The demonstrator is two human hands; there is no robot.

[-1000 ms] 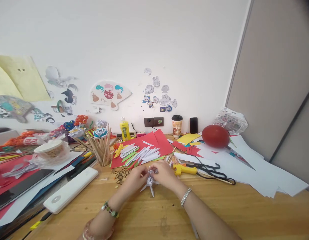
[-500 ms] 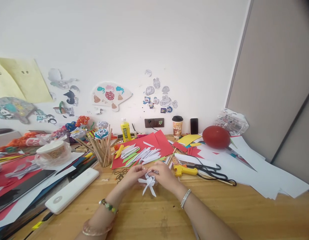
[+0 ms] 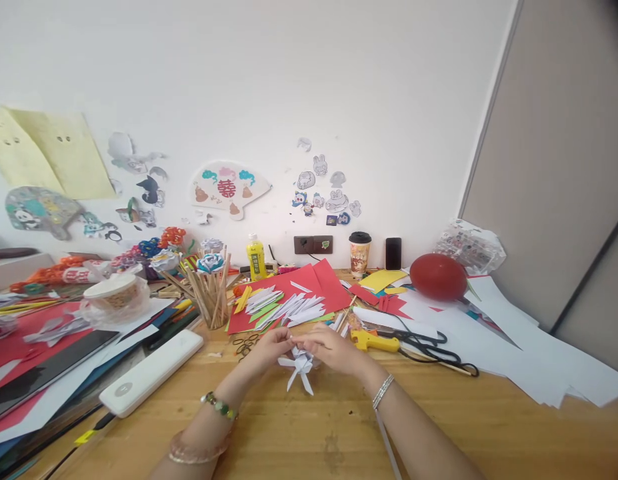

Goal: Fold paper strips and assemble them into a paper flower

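A folded white paper piece [image 3: 299, 368] with several pointed strips fanning out hangs just above the wooden table, in front of me. My left hand [image 3: 269, 348] pinches its upper part between thumb and fingertips. From the other side my right hand [image 3: 333, 348] lies over the top of the paper, its fingers together and meeting the left fingertips. The exact grip is partly hidden behind the fingers. Beyond my hands, folded white strips [image 3: 301, 309] lie on red paper [image 3: 323, 283], beside green and yellow ones.
To the right lie a yellow glue gun [image 3: 373, 341], black-handled scissors [image 3: 429, 347], white sheets [image 3: 519, 360] and a red balloon [image 3: 439, 277]. Sticks stand in a holder [image 3: 213, 303] at left, near a white elongated device [image 3: 151, 373]. A lidded cup [image 3: 359, 257] stands by the wall.
My right hand's fingers have straightened and moved over the top of the paper, where they were curled at its side. The view has shifted slightly left.
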